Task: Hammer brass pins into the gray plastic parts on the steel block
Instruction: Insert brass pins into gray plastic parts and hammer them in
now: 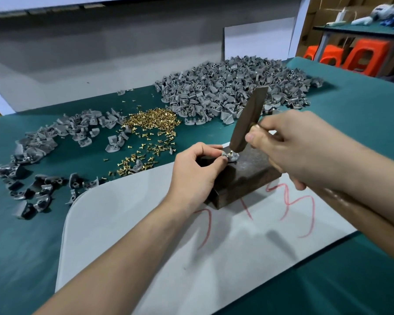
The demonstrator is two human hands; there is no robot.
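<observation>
A dark steel block (243,176) stands on a white sheet (159,237). On its top lies a gray plastic part (231,156) with a brass pin in it, pinched at its left by my left hand (196,173). My right hand (305,146) grips a hammer (248,119) by its handle. The dark hammer head stands almost upright, its lower end touching the pin on the part. A heap of brass pins (152,120) lies behind the block to the left.
A large heap of gray parts (232,87) lies at the back of the green table. More gray parts (43,146) are strewn along the left side. Loose pins lie scattered between them. Orange stools (359,55) stand beyond the table at the right.
</observation>
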